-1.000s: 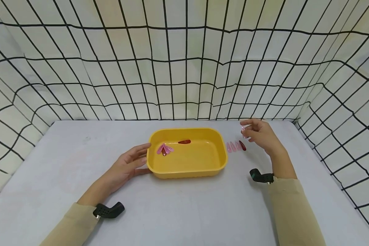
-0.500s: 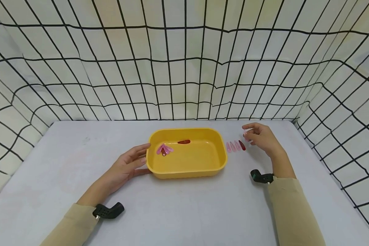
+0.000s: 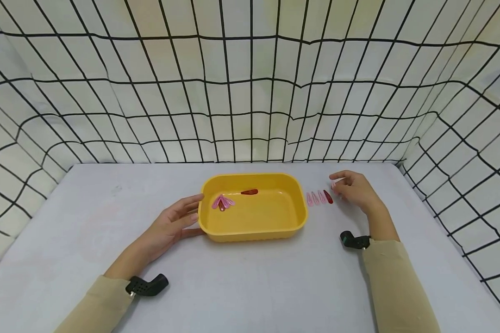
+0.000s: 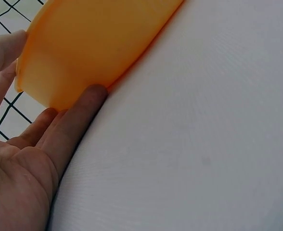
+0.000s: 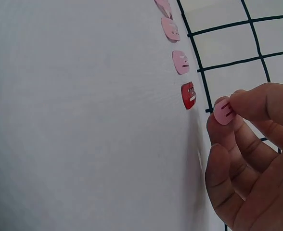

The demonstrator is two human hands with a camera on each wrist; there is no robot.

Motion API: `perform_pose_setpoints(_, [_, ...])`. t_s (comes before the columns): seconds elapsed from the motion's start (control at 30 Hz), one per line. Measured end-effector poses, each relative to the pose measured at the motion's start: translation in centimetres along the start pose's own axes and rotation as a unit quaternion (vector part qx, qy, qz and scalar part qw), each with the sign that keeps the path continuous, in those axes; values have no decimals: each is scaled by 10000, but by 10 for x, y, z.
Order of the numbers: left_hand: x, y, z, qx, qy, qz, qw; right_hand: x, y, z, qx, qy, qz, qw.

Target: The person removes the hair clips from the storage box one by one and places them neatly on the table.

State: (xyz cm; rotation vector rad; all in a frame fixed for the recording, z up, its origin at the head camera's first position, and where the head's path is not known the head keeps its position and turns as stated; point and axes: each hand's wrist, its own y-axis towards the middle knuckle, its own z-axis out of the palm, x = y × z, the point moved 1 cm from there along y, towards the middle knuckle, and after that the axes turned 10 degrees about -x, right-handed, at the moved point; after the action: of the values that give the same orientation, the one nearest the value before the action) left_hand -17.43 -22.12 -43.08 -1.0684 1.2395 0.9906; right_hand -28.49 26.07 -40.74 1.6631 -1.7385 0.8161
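Observation:
My right hand [image 3: 354, 189] pinches a pink snap hair clip [image 5: 224, 112] between thumb and fingers, just beyond the right end of a row of clips. In that row, a red hair clip [image 3: 328, 197] lies nearest the hand, with several pink hair clips [image 3: 315, 198] beside it. My left hand [image 3: 177, 221] rests its straight fingers against the left side of a yellow plastic tub [image 3: 254, 235]; the thumb [image 4: 86, 108] touches low on the wall. Inside the tub, pink hair clips [image 3: 228, 202] fan over a red one, and another red clip [image 3: 249, 192] lies toward the back.
A white cloth covers the table [image 3: 250, 282]. Black wire grid panels [image 3: 250, 99] stand along the back and sides. Each wrist wears a black camera, one on the left [image 3: 147, 285] and one on the right [image 3: 354, 240].
My right hand has come down a little toward the table and the row's right end, still pinching the pink hair clip. The left hand and tub have stayed in place.

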Motion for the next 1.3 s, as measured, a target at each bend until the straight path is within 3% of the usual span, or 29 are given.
perform_pose_setpoints(0.7, [2,1,-1,17,15,25,10000,0,-2,-2,230,-641,214,9974])
perform_pose_setpoints(1.3, [2,1,0,-7,31,13,10000,2,-3,-1,171,-1340,433,9899])
